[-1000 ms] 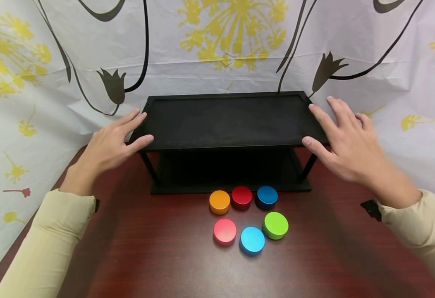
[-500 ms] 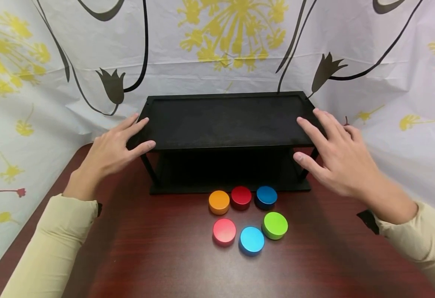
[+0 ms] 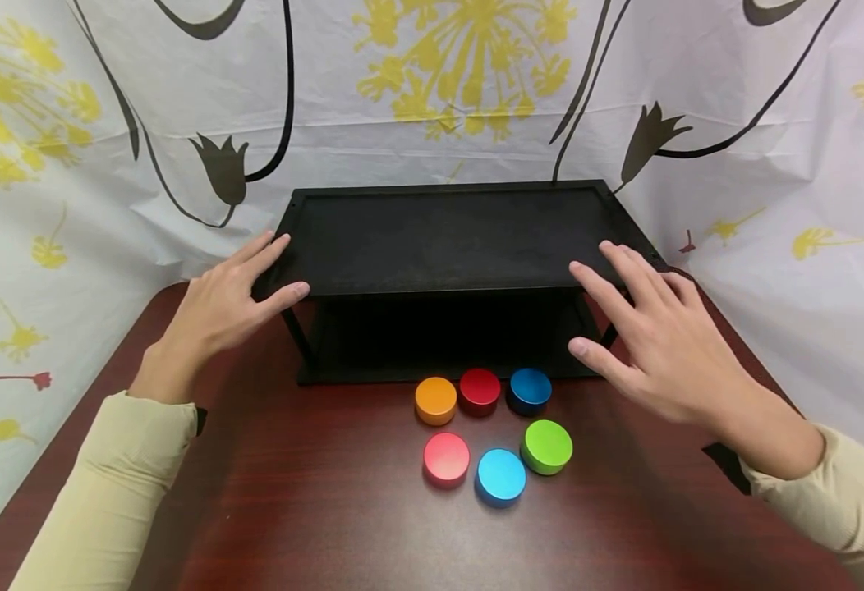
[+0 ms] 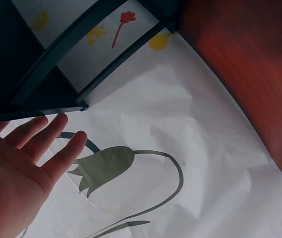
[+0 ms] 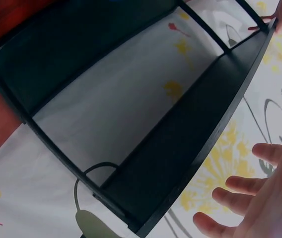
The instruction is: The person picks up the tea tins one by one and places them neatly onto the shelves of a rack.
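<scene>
A black two-tier shelf (image 3: 439,242) stands on the dark red table. My left hand (image 3: 218,308) is at its left front corner, fingers extended; whether they touch the top board cannot be told. Over the right front corner hovers my right hand (image 3: 661,353), fingers spread; the right wrist view shows a gap between it and the board. In front of the shelf lie round discs: orange (image 3: 435,400), dark red (image 3: 480,391) and dark blue (image 3: 529,391) in the back row, pink (image 3: 446,460), light blue (image 3: 501,477) and green (image 3: 546,446) nearer. Neither hand holds anything.
A white cloth (image 3: 373,148) printed with yellow and grey flowers hangs behind the shelf and along both sides. The lower board (image 3: 447,369) sits beneath the top one, joined by thin posts. Reddish-brown tabletop (image 3: 314,509) extends in front of the discs.
My right hand has moved left and toward me, from beside the shelf's right edge to over its right front corner. The left hand has shifted only slightly. Shelf and discs stay put.
</scene>
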